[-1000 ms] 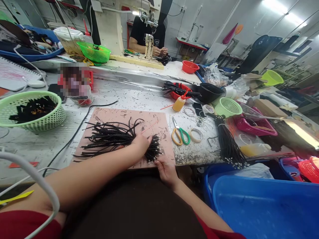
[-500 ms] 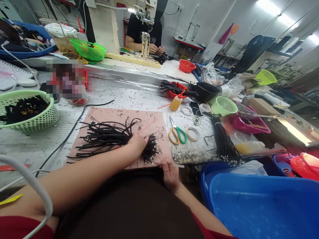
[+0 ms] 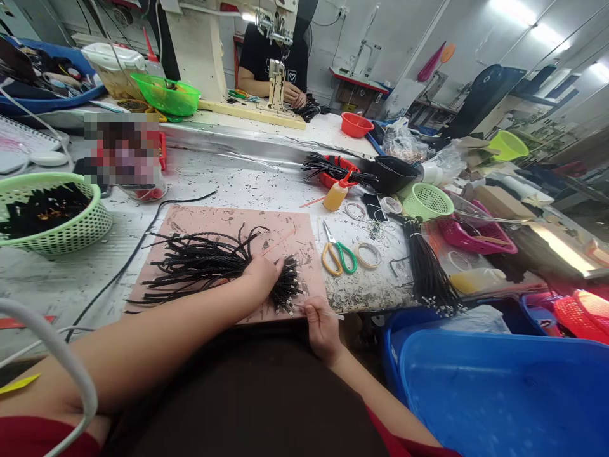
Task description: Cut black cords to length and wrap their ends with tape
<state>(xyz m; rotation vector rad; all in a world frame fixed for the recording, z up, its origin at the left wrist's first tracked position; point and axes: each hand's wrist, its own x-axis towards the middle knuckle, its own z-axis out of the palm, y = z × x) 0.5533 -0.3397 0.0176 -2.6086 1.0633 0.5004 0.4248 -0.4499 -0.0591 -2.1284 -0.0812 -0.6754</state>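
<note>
A bundle of black braided cords lies across a pinkish board, its pale-tipped ends fanned out to the right. My left hand is wrapped over the bundle close to those ends, pressing it down; part of its grip is hidden behind the hand. At the board's front right corner, my right hand is closed around a thin whitish stick. That stick's inner end sits beside the cord tips; whether it touches them I cannot tell.
Right of the board lie scissors, a tape roll, a glue bottle and another cord bundle. A green basket stands left. Blue tubs sit at lower right. Across, a person sits behind a sewing machine.
My right hand has shifted slightly left and up, and less of the stick sticks out past it. My left hand stays on the cords. The person opposite has brought their hands together.
</note>
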